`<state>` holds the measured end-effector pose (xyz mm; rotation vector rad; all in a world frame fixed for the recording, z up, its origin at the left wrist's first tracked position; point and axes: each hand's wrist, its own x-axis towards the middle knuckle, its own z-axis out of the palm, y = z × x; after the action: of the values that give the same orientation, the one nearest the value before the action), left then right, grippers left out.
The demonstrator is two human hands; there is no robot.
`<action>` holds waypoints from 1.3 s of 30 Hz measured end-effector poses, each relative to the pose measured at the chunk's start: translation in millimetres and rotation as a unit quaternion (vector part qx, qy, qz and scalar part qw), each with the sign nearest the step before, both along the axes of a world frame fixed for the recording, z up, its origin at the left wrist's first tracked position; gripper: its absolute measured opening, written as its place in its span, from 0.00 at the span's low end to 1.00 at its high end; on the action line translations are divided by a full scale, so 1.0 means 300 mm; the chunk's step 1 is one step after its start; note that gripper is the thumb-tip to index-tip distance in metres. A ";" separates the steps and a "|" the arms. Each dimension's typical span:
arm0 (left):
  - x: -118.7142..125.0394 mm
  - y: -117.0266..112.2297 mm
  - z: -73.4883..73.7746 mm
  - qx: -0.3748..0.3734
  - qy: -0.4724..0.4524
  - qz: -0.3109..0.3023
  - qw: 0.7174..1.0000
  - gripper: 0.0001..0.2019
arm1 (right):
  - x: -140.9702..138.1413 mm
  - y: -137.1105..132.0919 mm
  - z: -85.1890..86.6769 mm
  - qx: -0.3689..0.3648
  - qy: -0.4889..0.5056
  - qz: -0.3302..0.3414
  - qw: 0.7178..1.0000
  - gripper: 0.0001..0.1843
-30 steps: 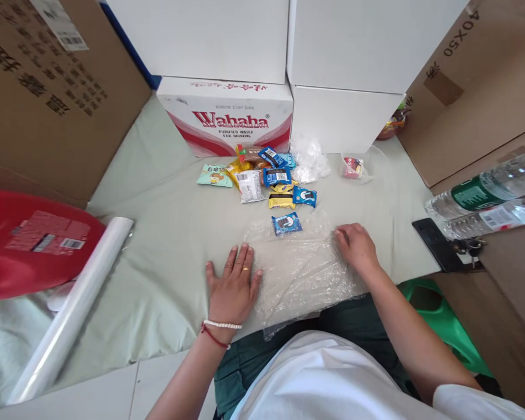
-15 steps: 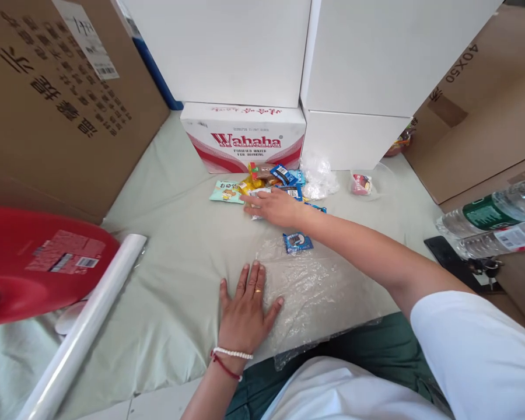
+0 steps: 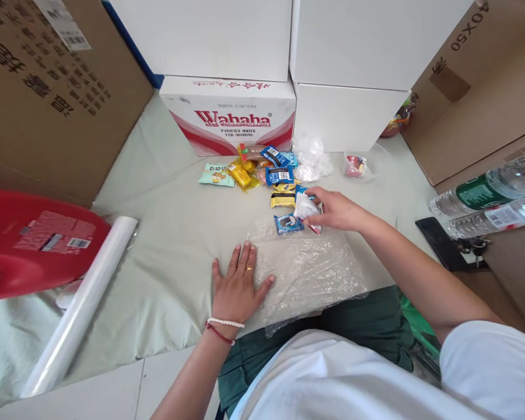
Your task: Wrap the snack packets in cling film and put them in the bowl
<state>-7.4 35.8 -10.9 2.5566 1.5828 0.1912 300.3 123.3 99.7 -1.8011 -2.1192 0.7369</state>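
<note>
My right hand grips a white snack packet with some red on it, just above the far edge of a clear plastic sheet. Beside it, a blue snack packet lies on that edge. My left hand rests flat with fingers spread, at the sheet's left side. Beyond the hands is a loose pile of small packets: a yellow one, a blue one, a yellow bag and a light green packet.
A Wahaha carton stands behind the pile, beside crumpled clear plastic. To the right are a red packet in clear plastic, bottles and a phone with keys. A red container and white roll lie left.
My right hand has moved from the pile back toward me and to the right, with the white packet now in its fingers. My left hand stays flat on the surface.
</note>
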 end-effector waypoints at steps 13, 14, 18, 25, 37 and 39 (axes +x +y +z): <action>-0.008 -0.006 -0.006 0.025 -0.013 0.039 0.999 0.37 | -0.153 -0.332 -0.133 0.017 -0.104 0.102 0.989 0.32; -0.016 -0.017 -0.001 0.052 -0.034 0.064 0.996 0.36 | -0.127 -0.359 -0.138 0.037 -0.080 0.094 0.992 0.33; -0.056 -0.102 0.039 0.142 -0.115 0.059 0.981 0.28 | 0.015 -0.525 -0.171 0.113 0.047 0.070 0.990 0.20; -0.089 -0.221 0.040 0.012 -0.105 -0.228 0.968 0.24 | 0.162 -0.747 -0.325 0.142 0.021 0.050 0.988 0.25; -0.066 -0.082 0.051 -0.025 -0.259 -0.083 0.962 0.09 | 0.226 -0.544 -0.211 0.087 0.073 0.090 0.989 0.16; -0.057 -0.027 0.046 0.011 -0.245 -0.033 0.969 0.11 | 0.227 -0.468 -0.187 0.076 0.059 0.088 0.991 0.16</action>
<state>-24.3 27.8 3.0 2.3201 1.3078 0.7677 368.4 -17.1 43.7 -1.4717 -2.2102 0.6847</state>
